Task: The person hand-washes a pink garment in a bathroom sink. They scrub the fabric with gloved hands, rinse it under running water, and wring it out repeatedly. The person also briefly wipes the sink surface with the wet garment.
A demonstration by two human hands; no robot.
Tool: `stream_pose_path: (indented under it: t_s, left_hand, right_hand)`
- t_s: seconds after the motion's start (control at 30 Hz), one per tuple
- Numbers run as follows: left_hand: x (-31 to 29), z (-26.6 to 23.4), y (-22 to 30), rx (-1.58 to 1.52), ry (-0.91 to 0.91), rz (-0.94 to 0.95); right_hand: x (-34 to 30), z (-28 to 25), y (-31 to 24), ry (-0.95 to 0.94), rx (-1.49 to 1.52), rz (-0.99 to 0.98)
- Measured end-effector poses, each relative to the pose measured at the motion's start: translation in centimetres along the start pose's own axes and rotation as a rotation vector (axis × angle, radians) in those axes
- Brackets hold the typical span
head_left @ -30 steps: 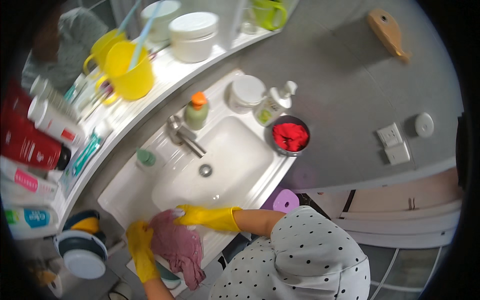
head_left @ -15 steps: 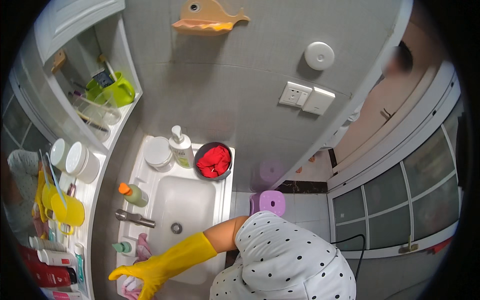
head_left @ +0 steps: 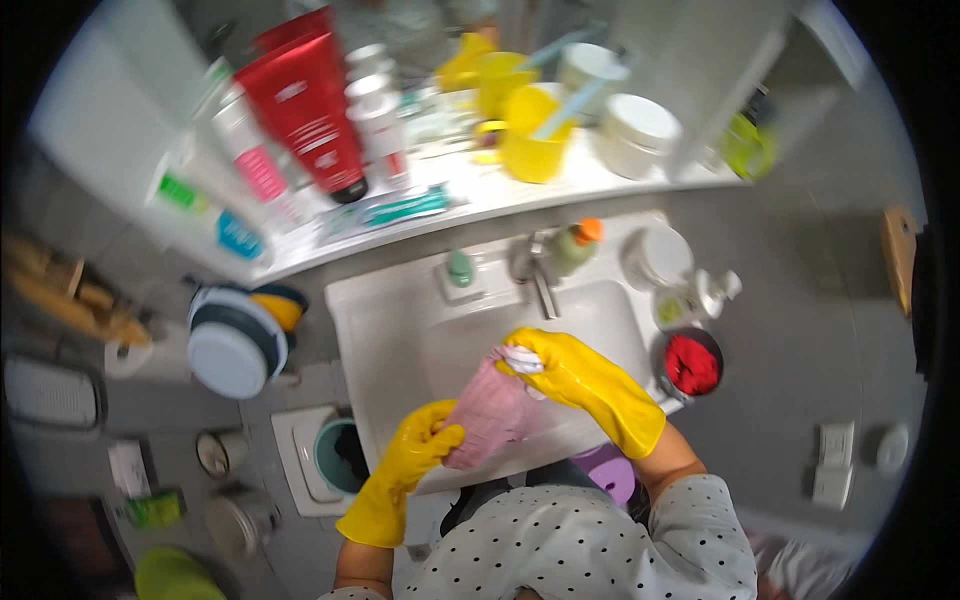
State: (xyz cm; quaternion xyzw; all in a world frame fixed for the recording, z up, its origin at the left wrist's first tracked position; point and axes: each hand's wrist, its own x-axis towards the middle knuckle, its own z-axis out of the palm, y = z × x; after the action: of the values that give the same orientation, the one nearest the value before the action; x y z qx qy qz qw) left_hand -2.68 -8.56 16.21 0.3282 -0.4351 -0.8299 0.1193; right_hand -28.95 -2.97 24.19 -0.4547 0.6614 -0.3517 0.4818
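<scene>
Yellow rubber gloves cover both my hands. Between them a pink cloth [head_left: 488,418] with a white part at its upper end is stretched over the front of the white sink [head_left: 400,350]. My left hand [head_left: 425,438] pinches the lower left edge of the cloth. At its upper right end, my right hand [head_left: 555,365] is closed around the bunched white part. Behind the hands stands the metal faucet [head_left: 543,280]. Gloved fingers hide some of the cloth.
On the sink rim are a green-capped dispenser [head_left: 460,270], an orange-capped bottle [head_left: 578,246], a white tub [head_left: 662,256], a pump bottle [head_left: 692,300] and a dark bowl with red cloth [head_left: 692,364]. Above runs a shelf [head_left: 480,195] of toiletries. A teal bucket [head_left: 338,455] stands left.
The view has swung from the right-hand wall to the sink's front. My left hand has come into view, and the pink cloth, earlier by the green-capped dispenser, is now held between both hands.
</scene>
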Motion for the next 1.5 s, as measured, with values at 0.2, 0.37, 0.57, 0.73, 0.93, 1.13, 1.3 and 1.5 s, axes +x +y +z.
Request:
stream_pose_path:
  t_s: [0.2, 0.37, 0.57, 0.73, 0.93, 1.13, 1.3, 1.5]
  left_hand:
    - [-2.1, -3.0, -7.6, -0.085, 0.611, 0.042]
    - [-2.5, -5.8, -14.3, 0.990, 0.979, 0.295]
    - [-4.0, -5.9, -17.1, 1.326, 0.647, 0.246]
    - [-4.2, -4.6, -15.4, 1.206, 0.702, 0.276]
    - [-3.8, -5.1, -16.7, 1.188, 0.773, 0.324]
    - [-3.8, -4.8, -16.7, 1.245, 0.759, 0.243]
    - [-2.7, -4.4, -16.0, 1.216, 0.791, 0.326]
    - [-3.1, -2.9, -18.2, 1.349, 0.845, 0.398]
  right_hand:
    - [10.5, 8.3, 3.5, -0.333, -0.093, -0.285]
    - [17.2, 16.8, 7.8, -0.350, -0.794, -0.261]
    - [18.9, 22.7, 10.2, -0.299, -0.902, -0.351]
    - [21.1, 21.5, 9.9, -0.355, -0.957, -0.471]
    - [16.4, 24.2, 13.9, -0.581, -1.079, -0.401]
    - [20.8, 23.8, 11.0, -0.467, -0.999, -0.704]
    - [21.3, 22.4, 11.1, -0.284, -0.936, -0.383]
    - [15.5, 23.5, 15.1, -0.585, -0.363, -0.875]
